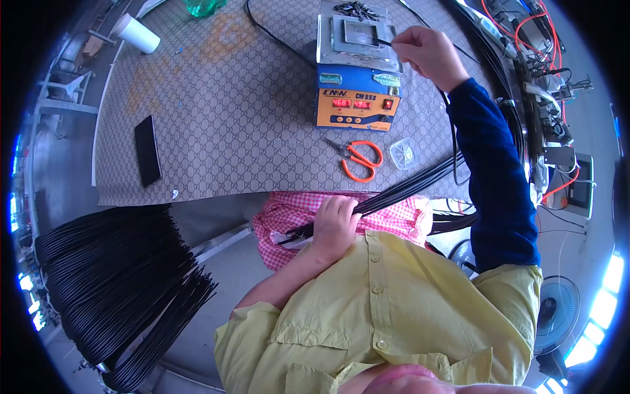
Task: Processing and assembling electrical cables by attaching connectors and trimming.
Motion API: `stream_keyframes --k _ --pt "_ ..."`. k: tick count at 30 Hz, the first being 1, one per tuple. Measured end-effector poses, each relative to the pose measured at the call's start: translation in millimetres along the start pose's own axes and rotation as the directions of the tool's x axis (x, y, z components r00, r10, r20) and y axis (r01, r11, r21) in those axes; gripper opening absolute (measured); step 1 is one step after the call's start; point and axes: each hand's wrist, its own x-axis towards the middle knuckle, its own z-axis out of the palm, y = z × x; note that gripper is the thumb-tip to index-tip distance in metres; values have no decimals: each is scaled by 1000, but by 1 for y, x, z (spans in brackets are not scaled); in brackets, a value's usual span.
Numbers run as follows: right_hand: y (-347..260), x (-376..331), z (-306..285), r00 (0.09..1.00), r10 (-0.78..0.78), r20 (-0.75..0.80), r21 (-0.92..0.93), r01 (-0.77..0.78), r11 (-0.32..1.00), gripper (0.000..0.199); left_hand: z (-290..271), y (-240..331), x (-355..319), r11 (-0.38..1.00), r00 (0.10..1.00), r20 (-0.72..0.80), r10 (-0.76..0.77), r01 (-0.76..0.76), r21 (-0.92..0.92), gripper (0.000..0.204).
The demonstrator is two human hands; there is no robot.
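Note:
My left hand is closed around a bundle of thin black cables at the near table edge, above a pink checked cloth on my lap. My right hand, its arm in a dark blue sleeve, pinches a black cable close to its end. That end reaches over the square metal basin on top of a blue and orange solder pot with lit red displays. Dark scraps lie behind the basin. Orange-handled scissors and a small clear dish rest in front of the pot.
A black phone lies on the patterned table cover at the left. A white cup lies tipped at the far left corner. Many black cables hang below left. A fan and more wiring are at the right.

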Motion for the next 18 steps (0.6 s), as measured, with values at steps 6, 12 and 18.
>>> stream_keyframes --k 6,12,18 --pt "13 25 11 998 -60 -10 -273 55 960 16 5 -9 -14 993 992 52 -112 110 44 28" --pt "17 33 15 993 -120 -1 -403 110 908 17 8 -13 -15 990 990 -1 -139 139 -38 24" --pt "13 32 16 992 -127 0 -431 115 895 17 8 -17 -15 956 971 25 -238 239 -170 20"
